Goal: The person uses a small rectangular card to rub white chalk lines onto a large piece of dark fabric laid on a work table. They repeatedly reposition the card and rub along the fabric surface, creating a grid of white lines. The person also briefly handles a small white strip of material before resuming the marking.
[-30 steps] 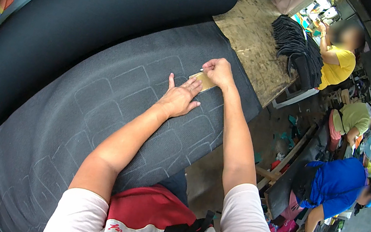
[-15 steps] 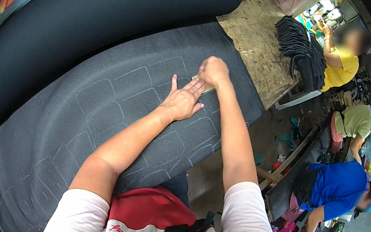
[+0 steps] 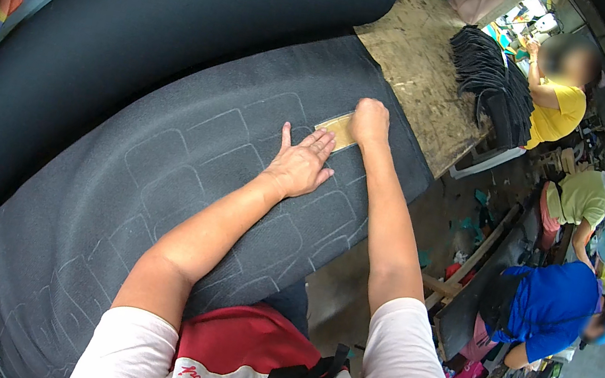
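Template (image 3: 336, 128), a tan card, sits flat on the grey sheet (image 3: 157, 188) near its far right corner. Your left hand (image 3: 300, 166) lies flat, fingers spread, tips pinning the card's near end. Your right hand (image 3: 371, 120) is curled on its far end, can't tell what's gripped. Chalk outlines (image 3: 186, 160) cover the sheet.

A dark grey sheet (image 3: 157, 188) is marked with pale chalk outlines of rounded rectangles. A tan template (image 3: 336, 128) is seen on it. A plain black roll (image 3: 145, 24) is seen behind. A worn brown tabletop (image 3: 421, 64) bears a black stack of cut pieces (image 3: 491, 81).
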The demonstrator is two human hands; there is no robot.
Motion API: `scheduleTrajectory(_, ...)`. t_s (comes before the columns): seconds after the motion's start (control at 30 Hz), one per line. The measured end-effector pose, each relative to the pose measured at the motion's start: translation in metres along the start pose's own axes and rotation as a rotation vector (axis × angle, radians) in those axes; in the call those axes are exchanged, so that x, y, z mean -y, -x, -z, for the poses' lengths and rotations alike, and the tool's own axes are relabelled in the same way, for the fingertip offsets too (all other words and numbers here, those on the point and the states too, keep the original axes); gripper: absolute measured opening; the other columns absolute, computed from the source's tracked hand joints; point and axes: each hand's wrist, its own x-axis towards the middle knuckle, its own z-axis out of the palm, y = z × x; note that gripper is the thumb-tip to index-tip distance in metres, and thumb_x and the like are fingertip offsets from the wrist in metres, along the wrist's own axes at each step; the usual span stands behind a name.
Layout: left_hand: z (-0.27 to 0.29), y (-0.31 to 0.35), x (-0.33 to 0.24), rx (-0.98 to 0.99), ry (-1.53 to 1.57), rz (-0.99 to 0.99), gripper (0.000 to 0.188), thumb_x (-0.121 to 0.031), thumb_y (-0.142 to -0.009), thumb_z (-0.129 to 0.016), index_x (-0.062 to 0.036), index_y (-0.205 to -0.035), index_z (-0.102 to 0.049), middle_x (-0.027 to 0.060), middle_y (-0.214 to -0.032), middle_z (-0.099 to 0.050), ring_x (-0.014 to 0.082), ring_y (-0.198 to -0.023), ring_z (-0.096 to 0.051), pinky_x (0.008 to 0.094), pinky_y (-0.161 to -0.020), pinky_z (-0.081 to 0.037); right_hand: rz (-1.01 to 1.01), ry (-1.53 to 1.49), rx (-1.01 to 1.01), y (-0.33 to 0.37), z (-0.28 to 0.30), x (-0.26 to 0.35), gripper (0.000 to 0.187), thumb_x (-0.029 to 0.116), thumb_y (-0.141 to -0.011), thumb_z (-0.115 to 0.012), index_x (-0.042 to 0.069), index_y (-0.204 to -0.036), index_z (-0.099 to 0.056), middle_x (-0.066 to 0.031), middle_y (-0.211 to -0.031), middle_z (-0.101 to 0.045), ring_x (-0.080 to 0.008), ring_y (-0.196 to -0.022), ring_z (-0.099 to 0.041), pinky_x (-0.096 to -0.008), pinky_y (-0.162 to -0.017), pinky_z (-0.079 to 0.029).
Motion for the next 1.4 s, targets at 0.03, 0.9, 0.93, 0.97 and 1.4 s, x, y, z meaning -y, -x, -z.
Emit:
scheduleTrajectory(0.03, 0.0, 0.0, 0.0, 0.002, -0.001, 0.001, 0.058, -0.038, -0.092, -0.044, -0.0041, -0.138, -0.034, 0.0074, -0.148, -0.028, 0.021, -0.137, -0.023, 0.0689, -0.104, -0.009, -0.015, -0.005, -0.004, -0.001, 0.002, 0.002, 0.014, 0.004, -0.074, -0.056, -0.001, -0.078, -0.068, -0.0236, -0.084, -0.065, -0.0364, -0.083, -0.064, -0.0419, -0.076, -0.052)
scheduleTrajectory(0.9, 0.02, -0.03, 0.056, -0.061, 0.003, 0.01, 0.058, -0.043, -0.088, -0.051, -0.0079, -0.134, -0.042, 0.0062, -0.144, -0.035, 0.0204, -0.135, -0.03, 0.0713, -0.101, -0.008, -0.029, -0.539, -0.004, -0.008, 0.017, 0.017, 0.013, 0.008, -0.068, -0.064, 0.003, -0.08, -0.069, -0.0206, -0.077, -0.064, -0.0346, -0.076, -0.065, -0.0394, -0.072, -0.051)
scheduleTrajectory(0.93, 0.021, -0.03, 0.056, -0.05, 0.007, 0.018, 0.059, -0.042, -0.088, -0.051, -0.0078, -0.134, -0.042, 0.006, -0.144, -0.036, 0.0197, -0.135, -0.029, 0.0707, -0.102, -0.008, 0.024, -0.549, 0.025, -0.016, 0.014, 0.027, 0.013, 0.007, -0.069, -0.064, 0.003, -0.08, -0.069, -0.0202, -0.078, -0.065, -0.0343, -0.077, -0.065, -0.0395, -0.073, -0.051)
scheduleTrajectory(0.97, 0.022, -0.03, 0.055, -0.038, 0.011, 0.025, 0.059, -0.042, -0.088, -0.051, -0.0078, -0.135, -0.042, 0.0058, -0.144, -0.036, 0.019, -0.135, -0.029, 0.07, -0.103, -0.007, 0.054, -0.554, 0.057, -0.022, 0.011, 0.036, 0.013, 0.007, -0.068, -0.064, 0.003, -0.08, -0.069, -0.0199, -0.079, -0.065, -0.0339, -0.078, -0.065, -0.0395, -0.075, -0.051)
scheduleTrajectory(1.4, 0.016, -0.03, 0.055, -0.164, 0.033, 0.031, 0.053, -0.041, -0.085, -0.056, -0.01, -0.128, -0.05, 0.0036, -0.137, -0.045, 0.0187, -0.128, -0.039, 0.0683, -0.103, -0.013, -0.12, -0.071, 0.231, -0.079, -0.004, 0.037, 0.013, 0.015, -0.067, -0.066, 0.009, -0.077, -0.071, -0.0156, -0.086, -0.067, -0.0318, -0.085, -0.065, -0.0391, -0.078, -0.051)
